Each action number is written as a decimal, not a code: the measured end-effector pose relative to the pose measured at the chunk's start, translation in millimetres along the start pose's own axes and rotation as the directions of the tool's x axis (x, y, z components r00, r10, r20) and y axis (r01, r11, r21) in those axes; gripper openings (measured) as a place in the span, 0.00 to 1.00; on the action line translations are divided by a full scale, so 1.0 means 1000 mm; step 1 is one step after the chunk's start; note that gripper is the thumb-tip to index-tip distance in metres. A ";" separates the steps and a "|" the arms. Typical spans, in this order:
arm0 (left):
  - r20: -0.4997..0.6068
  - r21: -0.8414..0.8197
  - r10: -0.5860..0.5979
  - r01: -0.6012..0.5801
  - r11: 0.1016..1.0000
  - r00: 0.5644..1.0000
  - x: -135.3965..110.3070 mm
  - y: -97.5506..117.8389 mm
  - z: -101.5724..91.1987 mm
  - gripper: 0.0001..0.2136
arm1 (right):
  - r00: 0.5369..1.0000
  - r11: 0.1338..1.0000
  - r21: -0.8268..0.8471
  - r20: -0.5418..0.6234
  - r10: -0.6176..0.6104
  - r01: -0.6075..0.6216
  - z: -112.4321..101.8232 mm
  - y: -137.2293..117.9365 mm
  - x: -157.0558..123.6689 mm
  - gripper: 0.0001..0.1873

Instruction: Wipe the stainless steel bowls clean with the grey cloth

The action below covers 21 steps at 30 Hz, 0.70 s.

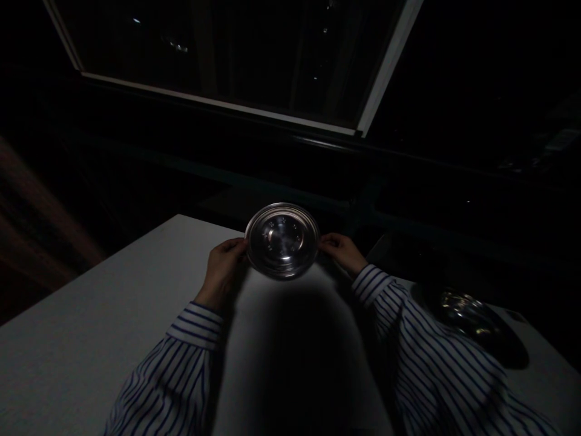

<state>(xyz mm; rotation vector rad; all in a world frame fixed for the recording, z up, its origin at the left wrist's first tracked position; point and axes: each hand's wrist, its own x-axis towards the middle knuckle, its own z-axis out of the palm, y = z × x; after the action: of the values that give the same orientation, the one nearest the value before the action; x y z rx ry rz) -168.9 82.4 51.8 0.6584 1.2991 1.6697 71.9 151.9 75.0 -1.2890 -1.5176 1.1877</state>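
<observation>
A round, shiny metal steamer plate with small holes in its base is held up in front of me near the table's far edge. My left hand pinches its left rim between thumb and fingers. On the opposite side, my right hand grips the right rim the same way. The plate's inner face is turned toward me. Its underside is hidden.
A white table spreads below, with my dark shadow across its middle. Shiny metalware lies at the right, partly behind my sleeve. A white-framed window is beyond, and a dim curtain-like fabric hangs at the left.
</observation>
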 end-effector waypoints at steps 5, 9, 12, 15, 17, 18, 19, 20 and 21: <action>0.126 0.221 0.009 -0.037 0.975 0.992 -0.019 0.010 0.012 0.15 | 0.999 0.999 0.027 0.034 0.040 -0.041 -0.024 -0.013 -0.035 0.10; 0.301 0.303 -0.026 -0.070 0.950 0.953 -0.042 0.016 0.028 0.24 | 0.987 0.981 0.115 0.046 0.152 -0.156 -0.047 -0.014 -0.065 0.09; 0.424 0.311 -0.096 -0.045 0.949 0.901 -0.059 0.017 0.035 0.32 | 0.981 0.968 0.163 0.066 0.183 -0.192 -0.065 -0.009 -0.088 0.11; 0.502 0.283 -0.147 -0.001 0.959 0.852 -0.074 0.014 0.041 0.35 | 0.976 0.971 0.153 0.140 0.165 -0.186 -0.081 -0.002 -0.111 0.18; 0.526 0.274 -0.171 0.024 0.961 0.833 -0.083 0.010 0.046 0.34 | 0.970 0.972 0.139 0.185 0.160 -0.187 -0.089 0.002 -0.125 0.21; 0.526 0.279 -0.187 0.040 0.959 0.829 -0.087 0.006 0.050 0.34 | 0.967 0.972 0.136 0.193 0.165 -0.193 -0.092 0.004 -0.131 0.21; 0.521 0.288 -0.207 0.058 0.956 0.828 -0.092 0.002 0.054 0.33 | 0.967 0.970 0.137 0.189 0.171 -0.198 -0.095 0.007 -0.136 0.20; 0.506 0.299 -0.230 0.081 0.951 0.831 -0.096 -0.003 0.057 0.32 | 0.968 0.969 0.139 0.175 0.178 -0.203 -0.097 0.010 -0.141 0.19; 0.492 0.300 -0.249 0.106 0.948 0.834 -0.102 -0.008 0.060 0.30 | 0.970 0.969 0.139 0.156 0.184 -0.206 -0.099 0.014 -0.145 0.18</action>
<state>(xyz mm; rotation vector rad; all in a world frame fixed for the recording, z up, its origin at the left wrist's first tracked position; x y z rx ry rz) -69.9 21.5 74.0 1.0349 1.1372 1.0608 193.3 24.6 85.3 -1.2949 -1.3892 1.5224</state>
